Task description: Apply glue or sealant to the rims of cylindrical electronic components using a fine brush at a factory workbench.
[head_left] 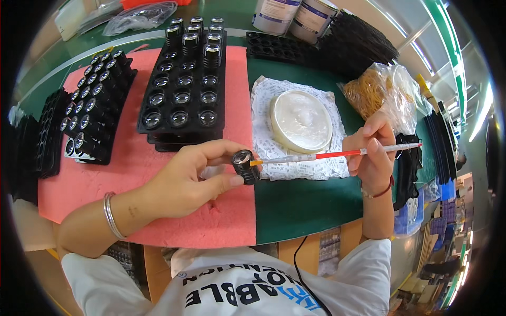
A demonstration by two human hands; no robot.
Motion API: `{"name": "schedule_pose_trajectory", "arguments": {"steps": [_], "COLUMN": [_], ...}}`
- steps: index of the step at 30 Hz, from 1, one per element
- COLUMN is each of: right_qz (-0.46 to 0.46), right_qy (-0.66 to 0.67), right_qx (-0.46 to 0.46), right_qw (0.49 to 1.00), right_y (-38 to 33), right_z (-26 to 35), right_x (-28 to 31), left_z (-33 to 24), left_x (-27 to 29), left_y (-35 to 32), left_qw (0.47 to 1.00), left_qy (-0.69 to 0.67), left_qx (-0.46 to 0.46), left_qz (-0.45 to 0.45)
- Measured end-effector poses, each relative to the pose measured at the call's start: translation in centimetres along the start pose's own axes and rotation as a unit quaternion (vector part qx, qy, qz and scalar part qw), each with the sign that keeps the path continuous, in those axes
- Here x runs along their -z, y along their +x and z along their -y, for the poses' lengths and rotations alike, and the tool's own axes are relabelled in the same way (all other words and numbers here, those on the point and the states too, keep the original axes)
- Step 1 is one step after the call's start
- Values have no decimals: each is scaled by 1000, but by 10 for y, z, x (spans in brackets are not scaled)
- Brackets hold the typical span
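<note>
Between the thumb and fingers of my left hand [197, 176] is a short black cylindrical part [245, 167] with a shiny lens-like end and ribbed sides. My right hand [373, 150] grips a slim red-handled brush [332, 154], partly wrapped in pale tape. Its yellowish tip touches or nearly touches the side of the black part. Beyond the brush, a round shallow dish [301, 120] of whitish paste sits on a printed paper sheet [263, 100]. Left of it, a stacked black tray [174, 134] holds several similar black parts in its holes, some standing taller at the far end.
Pink foam [221, 221] covers the left of the green table [305, 210]. Another filled black tray [94, 113] stands at far left. Behind are two cans [276, 15], stacked black trays [358, 39] and a plastic bag of yellow bands [374, 92]. A black cable [298, 258] hangs by my lap.
</note>
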State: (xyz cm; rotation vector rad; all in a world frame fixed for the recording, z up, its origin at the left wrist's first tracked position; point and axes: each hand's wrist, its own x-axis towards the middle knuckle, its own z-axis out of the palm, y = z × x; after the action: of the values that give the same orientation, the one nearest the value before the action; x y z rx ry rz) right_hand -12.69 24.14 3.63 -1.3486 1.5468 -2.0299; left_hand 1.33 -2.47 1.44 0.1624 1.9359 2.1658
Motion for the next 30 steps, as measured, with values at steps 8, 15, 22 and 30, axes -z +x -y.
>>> {"name": "schedule_pose_trajectory", "arguments": {"steps": [8,15,22,30], "right_qz": [-6,-59,-72,-107], "right_qy": [9,-62,-81,-65], "right_qx": [0,-20,-16,4], "right_qw": [1000,996,994,992], "right_y": [0,1,2,1], "right_z": [0,4,1,3], "right_x": [0,-6,0,4], "left_z": [1,6,10,-8], "left_x": [1,1,3,-3], "left_y": [0,2,2,-14], "left_qw": [999,1000,999,964], "left_qy": [-5,-13,-18,233], "left_qx": [37,11,-34,-127], "left_qz": [-5,-10,-12,-22]}}
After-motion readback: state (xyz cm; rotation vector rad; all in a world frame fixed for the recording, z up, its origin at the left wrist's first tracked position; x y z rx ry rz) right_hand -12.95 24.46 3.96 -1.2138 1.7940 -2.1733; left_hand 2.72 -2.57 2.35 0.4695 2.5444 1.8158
